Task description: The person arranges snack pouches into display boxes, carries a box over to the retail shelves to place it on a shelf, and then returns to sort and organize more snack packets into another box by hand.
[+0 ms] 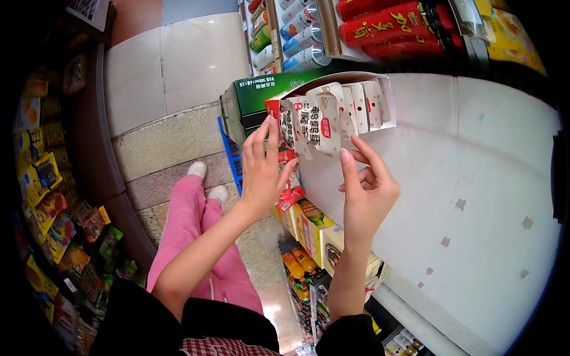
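Observation:
A white display box (386, 104) with a red end holds several upright white snack packets (360, 107) with rounded corners. At its front, a packet with large black characters and a red logo (320, 121) leans outward, beside another tilted packet (292, 127). My left hand (261, 172) is at the box's red end, fingers stretched and thumb apart; whether the fingertips touch the box is unclear. My right hand (369, 193) is beside the front packet's lower right corner. Its thumb tip is at the packet edge, index finger apart from it, other fingers curled.
The box stands on a white, scuffed surface (451, 178) beside a green carton (252, 98). Cans (303, 41) and red bottles (386, 26) line the far side. Bagged snacks (47, 178) fill shelves at left. Below are drink cartons (314, 231) and orange bottles (297, 261).

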The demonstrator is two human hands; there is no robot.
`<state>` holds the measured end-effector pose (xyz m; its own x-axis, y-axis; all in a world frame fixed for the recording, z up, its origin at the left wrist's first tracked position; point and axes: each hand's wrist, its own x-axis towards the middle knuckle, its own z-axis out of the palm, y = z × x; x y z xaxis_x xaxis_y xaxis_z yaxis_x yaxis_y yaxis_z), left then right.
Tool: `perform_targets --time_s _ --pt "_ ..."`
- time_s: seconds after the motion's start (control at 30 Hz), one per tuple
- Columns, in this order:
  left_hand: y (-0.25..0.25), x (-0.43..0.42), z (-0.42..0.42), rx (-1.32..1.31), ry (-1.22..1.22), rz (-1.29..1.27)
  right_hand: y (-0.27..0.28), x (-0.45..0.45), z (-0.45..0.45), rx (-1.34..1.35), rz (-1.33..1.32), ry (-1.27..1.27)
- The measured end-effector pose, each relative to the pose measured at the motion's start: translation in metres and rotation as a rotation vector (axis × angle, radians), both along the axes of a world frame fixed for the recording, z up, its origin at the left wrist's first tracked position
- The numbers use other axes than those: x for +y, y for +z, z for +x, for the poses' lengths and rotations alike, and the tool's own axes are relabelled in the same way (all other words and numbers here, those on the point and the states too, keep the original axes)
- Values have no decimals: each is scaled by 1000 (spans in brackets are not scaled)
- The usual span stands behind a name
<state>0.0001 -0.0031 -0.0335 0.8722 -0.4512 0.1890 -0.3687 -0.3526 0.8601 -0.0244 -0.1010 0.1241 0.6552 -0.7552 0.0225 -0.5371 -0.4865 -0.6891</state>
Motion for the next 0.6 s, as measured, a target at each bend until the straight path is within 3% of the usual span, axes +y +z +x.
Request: perform_targets --time_s 0.27,0.6 --pt "4 13 -23 -23 -39 44 -10 4 -26 -85 38 -32" --pt "-21 33 -86 -38 -259 139 -29 33 -123 -325 248 -427"
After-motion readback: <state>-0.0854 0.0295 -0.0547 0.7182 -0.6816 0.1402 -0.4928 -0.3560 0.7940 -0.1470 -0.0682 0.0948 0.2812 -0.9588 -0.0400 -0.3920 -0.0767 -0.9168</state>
